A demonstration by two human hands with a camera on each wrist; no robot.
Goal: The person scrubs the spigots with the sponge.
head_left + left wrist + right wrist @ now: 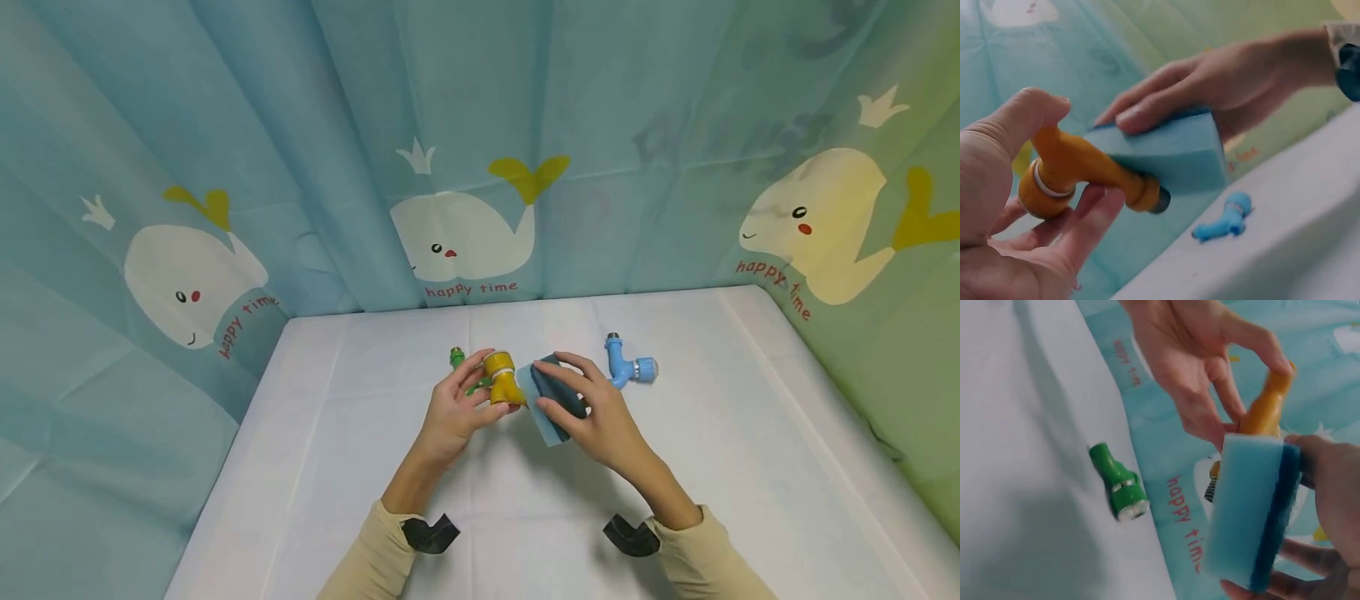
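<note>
A yellow plastic tap point(503, 382) is held up above the table by my left hand point(455, 415), its thumb on one end and the fingers round the other side. My right hand point(602, 414) grips a sponge point(551, 398), light blue with a dark blue scouring layer. In the left wrist view the sponge point(1166, 153) is right beside the tap's point(1079, 162) threaded-end arm, its pale face toward it; whether they touch I cannot tell. The right wrist view has the sponge point(1244, 512) hiding part of the tap point(1266, 406).
On the white table point(360, 467), a blue tap point(624, 365) lies to the right. A green tap point(457, 357) lies behind my left hand, partly hidden; the right wrist view shows it point(1119, 482) more fully. A whale-print curtain point(465, 100) stands along the back and sides.
</note>
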